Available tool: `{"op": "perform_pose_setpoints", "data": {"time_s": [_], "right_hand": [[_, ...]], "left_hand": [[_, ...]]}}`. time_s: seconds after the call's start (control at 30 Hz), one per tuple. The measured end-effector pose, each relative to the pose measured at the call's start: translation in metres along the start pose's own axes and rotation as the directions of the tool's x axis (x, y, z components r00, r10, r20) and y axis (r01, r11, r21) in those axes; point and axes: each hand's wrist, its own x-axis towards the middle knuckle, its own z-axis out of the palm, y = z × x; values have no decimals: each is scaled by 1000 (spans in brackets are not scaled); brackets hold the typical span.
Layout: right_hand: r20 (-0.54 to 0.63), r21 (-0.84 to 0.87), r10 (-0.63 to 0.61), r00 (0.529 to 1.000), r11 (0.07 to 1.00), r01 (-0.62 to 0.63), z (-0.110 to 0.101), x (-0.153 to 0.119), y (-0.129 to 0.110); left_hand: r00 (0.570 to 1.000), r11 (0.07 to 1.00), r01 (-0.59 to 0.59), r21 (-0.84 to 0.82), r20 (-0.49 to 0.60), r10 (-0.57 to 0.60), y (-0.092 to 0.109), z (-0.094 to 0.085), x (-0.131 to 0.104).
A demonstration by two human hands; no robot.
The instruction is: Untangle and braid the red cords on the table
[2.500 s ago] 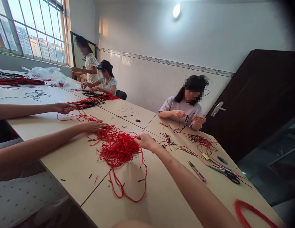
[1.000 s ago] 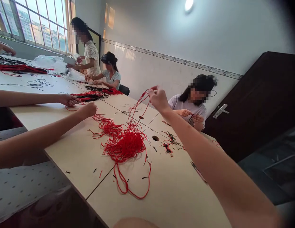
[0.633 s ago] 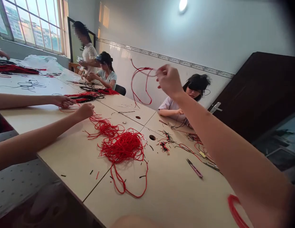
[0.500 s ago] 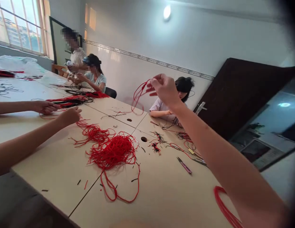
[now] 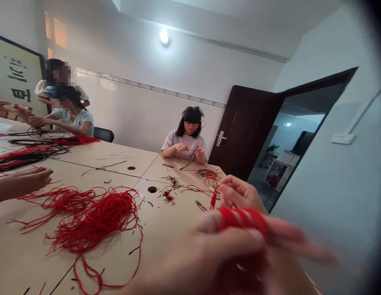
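Observation:
My left hand (image 5: 208, 246), large and partly blurred in the foreground, has its thumb against a bundle of red cord (image 5: 244, 218) that lies over its fingers. Some of those fingers stretch out to the right. Just behind it, my right hand (image 5: 242, 194) pinches a red cord whose knotted part (image 5: 213, 200) hangs at its left side. A big tangled pile of red cords (image 5: 98, 221) lies on the table to the left, and one loop runs from it toward the near edge.
Small scissors (image 5: 200, 205), black and red cord scraps (image 5: 168, 196) and a round table hole (image 5: 152, 189) are in the middle. Another person's hand (image 5: 24, 184) is at the left. Across the table a person (image 5: 190, 139) handles cords; two more people are at the far left.
My right hand has come down and back from its raised position, still with red cord. My left hand has come into view with the red bundle. The view has turned right.

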Motion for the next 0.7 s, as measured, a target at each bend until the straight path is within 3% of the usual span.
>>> {"op": "perform_pose_setpoints", "data": {"time_s": [0.1,0.17,0.23,0.37,0.5,0.57,0.7], "right_hand": [[-155,165,-37,987,984,63,-16,-8,-8],[-152,233,-53,987,969,88,-21,-13,-9],[-130,268,-71,989,958,104,-23,-16,-7],[-162,244,-64,985,964,103,-25,-18,-4],[-212,55,-108,971,991,122,-28,-17,-3],[-225,-26,-124,966,992,121,-31,-15,-2],[-215,-127,-136,967,986,111,-40,-14,1]], "left_hand": [[959,993,-106,52,-257,116,7,-11,13],[881,968,-146,202,-419,221,11,-26,23],[827,933,-97,345,-494,269,10,-41,34],[828,773,135,620,-499,256,-3,-57,52],[867,589,282,757,-464,181,-16,-57,60],[877,593,304,745,-462,131,-20,-56,61],[873,699,264,665,-473,120,-24,-58,61]]}}
